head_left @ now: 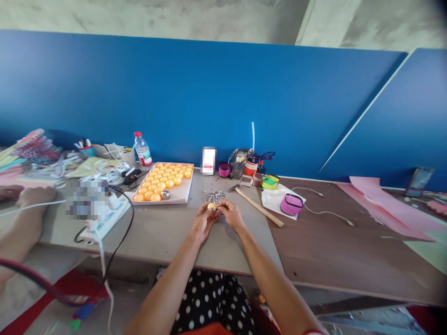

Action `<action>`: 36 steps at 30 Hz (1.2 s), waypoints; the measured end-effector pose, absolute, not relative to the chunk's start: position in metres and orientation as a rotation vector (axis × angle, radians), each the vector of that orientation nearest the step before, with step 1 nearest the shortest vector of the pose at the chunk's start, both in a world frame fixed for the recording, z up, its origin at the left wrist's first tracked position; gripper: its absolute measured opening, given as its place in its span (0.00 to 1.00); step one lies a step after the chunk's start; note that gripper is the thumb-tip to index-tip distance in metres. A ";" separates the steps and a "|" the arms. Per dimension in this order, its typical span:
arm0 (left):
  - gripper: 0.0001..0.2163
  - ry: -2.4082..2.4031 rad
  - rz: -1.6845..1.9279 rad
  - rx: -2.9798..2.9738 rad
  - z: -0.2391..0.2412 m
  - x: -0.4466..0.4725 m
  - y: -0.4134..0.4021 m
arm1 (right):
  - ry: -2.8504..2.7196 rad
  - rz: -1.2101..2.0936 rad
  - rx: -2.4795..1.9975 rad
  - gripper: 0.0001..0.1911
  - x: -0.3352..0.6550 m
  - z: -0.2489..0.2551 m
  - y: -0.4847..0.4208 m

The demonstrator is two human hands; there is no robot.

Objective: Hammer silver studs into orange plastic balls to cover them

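My left hand [203, 224] holds an orange ball [212, 205], which looks like a table tennis ball, with some shiny bits showing on its lower side. Beside it, my right hand [231, 214] has its fingertips pinched together close to the ball. What they hold, if anything, is too small to make out. Just beyond both hands lies a scattered pile of small shiny silver pieces [216, 196]. To the left, a shallow cardboard tray [181, 193] contains rows of similar orange balls [160, 175]. One ball at its near edge is covered in silver pieces [165, 195].
Right of the pile lies a hammer [261, 209]. Beyond it are a pink pouch [291, 204], a green-yellow pouch [270, 181] and pink sheets [384, 204]. A bottle [143, 151] and a power strip [108, 221] with trailing cables stand left, near another person's arm [24, 223].
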State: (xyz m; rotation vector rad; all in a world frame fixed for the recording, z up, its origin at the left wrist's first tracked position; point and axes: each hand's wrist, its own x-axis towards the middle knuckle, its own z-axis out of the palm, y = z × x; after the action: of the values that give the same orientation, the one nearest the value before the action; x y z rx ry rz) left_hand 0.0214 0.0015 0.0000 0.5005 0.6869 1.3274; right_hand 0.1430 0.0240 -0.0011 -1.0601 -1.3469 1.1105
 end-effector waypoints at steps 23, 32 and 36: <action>0.17 0.757 1.408 0.596 -0.008 0.027 0.005 | -1.249 1.471 -0.967 0.12 0.148 -0.011 0.026; 0.16 0.876 1.454 0.700 -0.015 0.026 0.005 | -1.235 1.419 -0.998 0.09 0.147 -0.006 0.024; 0.16 0.873 1.458 0.691 -0.015 0.027 0.005 | -1.257 1.377 -1.014 0.07 0.146 -0.003 0.023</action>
State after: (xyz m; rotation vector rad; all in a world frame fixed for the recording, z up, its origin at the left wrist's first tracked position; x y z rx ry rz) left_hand 0.0267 0.0052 -0.0152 0.6913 0.8732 1.4576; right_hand 0.1461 0.0229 -0.0030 -1.0141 -1.2567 1.3772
